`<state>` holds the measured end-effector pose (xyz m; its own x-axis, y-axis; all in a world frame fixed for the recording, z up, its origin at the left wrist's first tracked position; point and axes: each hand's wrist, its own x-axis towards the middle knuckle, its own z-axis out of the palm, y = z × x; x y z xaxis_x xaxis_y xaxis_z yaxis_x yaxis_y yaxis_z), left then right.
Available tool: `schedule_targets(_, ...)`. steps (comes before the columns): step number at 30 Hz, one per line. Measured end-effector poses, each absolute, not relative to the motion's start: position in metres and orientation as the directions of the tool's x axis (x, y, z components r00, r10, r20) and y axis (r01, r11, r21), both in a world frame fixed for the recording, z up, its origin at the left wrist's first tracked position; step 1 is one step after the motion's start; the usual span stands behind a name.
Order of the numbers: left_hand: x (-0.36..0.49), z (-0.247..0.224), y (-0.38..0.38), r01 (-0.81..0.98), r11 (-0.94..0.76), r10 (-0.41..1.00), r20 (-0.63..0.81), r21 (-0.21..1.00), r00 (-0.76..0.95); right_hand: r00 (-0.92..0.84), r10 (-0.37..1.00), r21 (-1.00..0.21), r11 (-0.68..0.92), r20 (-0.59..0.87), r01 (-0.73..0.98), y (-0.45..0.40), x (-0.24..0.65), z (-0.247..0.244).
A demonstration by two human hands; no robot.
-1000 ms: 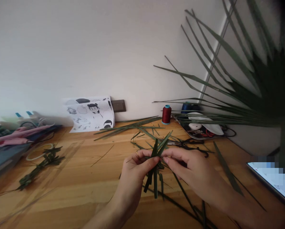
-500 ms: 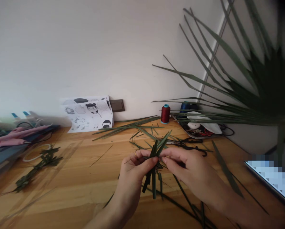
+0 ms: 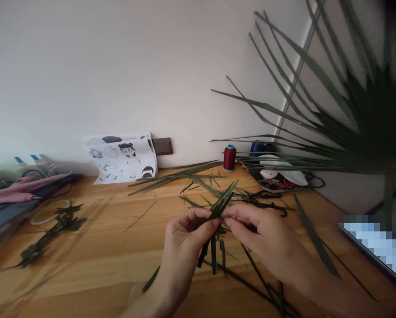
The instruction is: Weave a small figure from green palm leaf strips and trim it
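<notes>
Glue gun (image 3: 22,187) lies at the far left, with a woven piece (image 3: 63,221) near it on the table (image 3: 108,251). The left hand (image 3: 184,240) comes next, its thumb and forefinger closed narrowly on leaf strips (image 3: 222,203); the strips stand up slantwise past the fingertips and hang down below the thumb, between the two hands, above the table. The right hand (image 3: 267,232) pinches close beside the left thumb tip, thumb and forefinger almost meeting at the bundle's edge; I cannot tell what, if anything, is between them. Scissors (image 3: 253,199) lie just beyond that hand, and a phone (image 3: 377,247) is at the right.
</notes>
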<state>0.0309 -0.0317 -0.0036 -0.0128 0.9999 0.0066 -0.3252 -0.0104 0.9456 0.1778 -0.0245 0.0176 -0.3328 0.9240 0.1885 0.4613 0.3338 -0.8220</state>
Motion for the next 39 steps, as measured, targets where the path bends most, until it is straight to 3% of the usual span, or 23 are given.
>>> schedule_targets(14,0.0345,0.0006,-0.0377,-0.244,-0.069,0.995,0.049,0.967,-0.087,-0.298,0.941,-0.817,0.298,0.163,0.494,-0.0294,0.1750,0.0151)
schedule_targets(25,0.0296,-0.0012,-0.0296,-0.323,0.082,0.996,-0.093,0.943,-0.018,-0.299,0.948,-0.867,0.236,0.107,0.439,-0.0268,0.1760,0.0176)
schedule_targets(39,0.0296,0.0016,-0.0285,-0.218,0.075,0.997,-0.078,0.973,-0.003,-0.339,0.935,-0.829,0.271,0.106,0.489,-0.0257,0.1795,0.0195)
